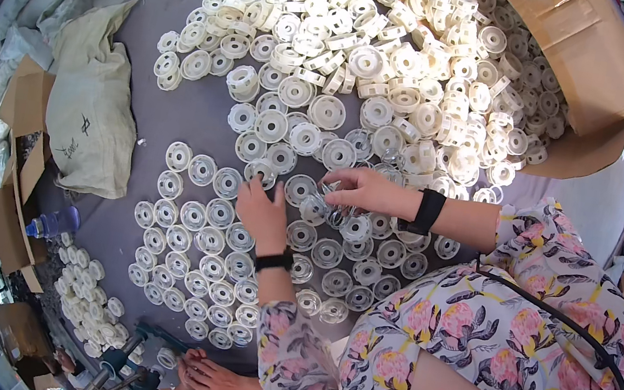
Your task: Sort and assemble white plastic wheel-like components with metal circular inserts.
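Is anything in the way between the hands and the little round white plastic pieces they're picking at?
Nothing visible is. The left hand rests right on the laid-out white discs, and the right hand has its fingertips on a small clear piece among them. The big pile lies beyond, not between.

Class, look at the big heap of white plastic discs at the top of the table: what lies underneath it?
Around the heap of white plastic discs bare grey table shows, so the heap seems to rest on it. The discs cover whatever lies under the heap's middle. A cardboard box stands at its right edge.

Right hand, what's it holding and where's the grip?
The right hand pinches a small clear ring by its edge; the left hand rests on flat discs.
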`<state>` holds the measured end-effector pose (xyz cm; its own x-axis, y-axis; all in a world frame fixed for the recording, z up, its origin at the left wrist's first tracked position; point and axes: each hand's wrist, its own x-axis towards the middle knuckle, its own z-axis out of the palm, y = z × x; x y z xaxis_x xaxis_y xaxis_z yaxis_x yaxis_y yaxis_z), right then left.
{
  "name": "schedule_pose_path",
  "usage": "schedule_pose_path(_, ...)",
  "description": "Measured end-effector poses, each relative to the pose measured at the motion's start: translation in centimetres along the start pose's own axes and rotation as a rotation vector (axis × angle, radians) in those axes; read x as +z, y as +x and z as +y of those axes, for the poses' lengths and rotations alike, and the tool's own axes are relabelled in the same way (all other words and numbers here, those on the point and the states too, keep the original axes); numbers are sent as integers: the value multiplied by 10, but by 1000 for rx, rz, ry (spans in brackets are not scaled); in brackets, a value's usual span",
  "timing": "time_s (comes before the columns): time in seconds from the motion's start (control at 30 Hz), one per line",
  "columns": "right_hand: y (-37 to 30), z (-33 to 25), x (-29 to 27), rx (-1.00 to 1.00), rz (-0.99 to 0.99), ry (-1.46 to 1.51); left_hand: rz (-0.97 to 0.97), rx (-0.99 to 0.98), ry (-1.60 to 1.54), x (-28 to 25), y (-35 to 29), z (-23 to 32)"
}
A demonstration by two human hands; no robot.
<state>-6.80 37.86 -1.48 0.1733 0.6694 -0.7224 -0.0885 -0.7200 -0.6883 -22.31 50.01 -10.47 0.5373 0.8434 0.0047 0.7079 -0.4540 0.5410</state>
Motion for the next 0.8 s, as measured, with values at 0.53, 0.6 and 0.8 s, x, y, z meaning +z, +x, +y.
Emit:
schedule_pose_path(0.53,-3,17,3,10,-52,192,-345,-183,-1053,-32,-68,41)
schedule_pose_path(0.6,-8,14,2,45,-92,158,-330,-226,-1166,-24,-76,33)
schedule_pose_path(0.8,-14,5,-4,-112,-147,-154,-441,-579,-1505,-26,-82,28)
